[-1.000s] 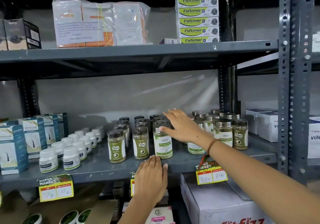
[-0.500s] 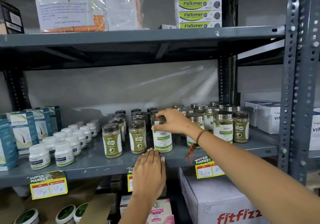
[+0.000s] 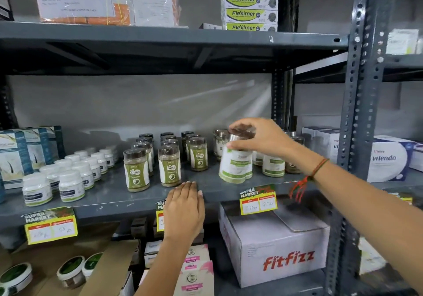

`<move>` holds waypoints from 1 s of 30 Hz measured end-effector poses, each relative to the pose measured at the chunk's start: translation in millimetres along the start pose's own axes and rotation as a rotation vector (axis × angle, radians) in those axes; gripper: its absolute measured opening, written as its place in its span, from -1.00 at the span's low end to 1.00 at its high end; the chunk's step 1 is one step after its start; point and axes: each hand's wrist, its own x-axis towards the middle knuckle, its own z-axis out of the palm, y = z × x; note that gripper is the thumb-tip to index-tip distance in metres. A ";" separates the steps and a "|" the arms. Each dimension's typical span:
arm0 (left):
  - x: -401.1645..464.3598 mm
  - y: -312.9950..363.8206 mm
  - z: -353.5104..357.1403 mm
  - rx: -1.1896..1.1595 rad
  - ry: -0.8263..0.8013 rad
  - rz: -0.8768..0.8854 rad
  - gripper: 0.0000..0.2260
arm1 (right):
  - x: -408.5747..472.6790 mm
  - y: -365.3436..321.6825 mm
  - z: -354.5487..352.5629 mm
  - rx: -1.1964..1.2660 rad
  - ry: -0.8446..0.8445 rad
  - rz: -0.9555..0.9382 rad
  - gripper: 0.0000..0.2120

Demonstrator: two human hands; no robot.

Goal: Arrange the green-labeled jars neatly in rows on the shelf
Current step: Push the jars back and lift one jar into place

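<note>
Several green-labeled jars [image 3: 136, 173] with dark lids stand in rows on the middle grey shelf [image 3: 109, 195]. My right hand [image 3: 261, 138] grips the lid of a white-labeled jar [image 3: 235, 165], which hangs blurred and tilted just above the shelf, right of the green rows. More white-labeled jars [image 3: 273, 165] stand behind and to its right, partly hidden by my wrist. My left hand [image 3: 184, 211] lies flat on the shelf's front edge, fingers together, just below the front green-labeled jar [image 3: 169, 166], holding nothing.
Small white tubs [image 3: 71, 185] and blue boxes [image 3: 20, 156] fill the shelf's left. A Vitendo box [image 3: 389, 158] sits past the right upright [image 3: 364, 103]. A Fitfizz carton [image 3: 283, 252] lies below. Yellow price tags [image 3: 258, 200] hang on the edge. Fleximer boxes [image 3: 250, 5] stack above.
My right hand closed on the white-labeled jar's lid, lifted it and carried it rightward away from the green rows. My left hand stayed on the shelf edge.
</note>
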 end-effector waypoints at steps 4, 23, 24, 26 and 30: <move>0.8 -0.9 3.3 0.004 0.018 0.003 -0.65 | -18.7 28.6 -47.4 -0.055 0.037 0.100 -0.45; 0.2 -2.7 18.5 -0.024 0.069 -0.053 -0.58 | -18.8 152.8 -98.0 -0.575 -0.039 0.475 -0.42; 0.2 -2.8 19.0 -0.023 0.070 -0.054 -0.58 | -17.0 153.9 -97.4 -0.572 -0.056 0.483 -0.42; 0.5 -2.9 18.8 -0.019 0.065 -0.061 -0.57 | -13.9 157.9 -96.5 -0.563 -0.073 0.495 -0.44; 0.5 -1.9 16.9 -0.015 0.044 -0.060 -0.57 | -11.2 159.5 -95.7 -0.567 -0.095 0.543 -0.48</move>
